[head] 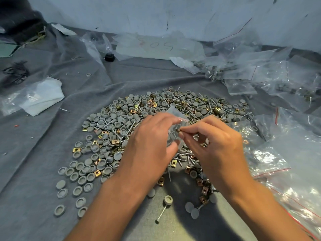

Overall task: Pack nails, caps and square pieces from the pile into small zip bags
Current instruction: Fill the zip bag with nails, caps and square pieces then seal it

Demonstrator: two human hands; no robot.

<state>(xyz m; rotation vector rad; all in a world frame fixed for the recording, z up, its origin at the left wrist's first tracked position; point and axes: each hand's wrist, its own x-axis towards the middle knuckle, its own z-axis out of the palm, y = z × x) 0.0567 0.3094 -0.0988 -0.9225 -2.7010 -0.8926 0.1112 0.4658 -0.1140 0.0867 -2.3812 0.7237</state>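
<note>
This looks like a small packing workplace, maybe in a home. A gray cloth point(52, 153) covers the work spot. On it sits a big pile point(156, 122) of nails, caps and square pieces. Lots of clear bags point(278, 75) lie about. Behind is a marked-up wall point(156, 13).

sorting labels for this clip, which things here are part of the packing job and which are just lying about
Job: pile of caps, nails and square pieces; small zip bag held by left hand; square piece pinched by right hand; filled bags; empty bags.

Lying about: white cloth; black block; dark wires.
</note>
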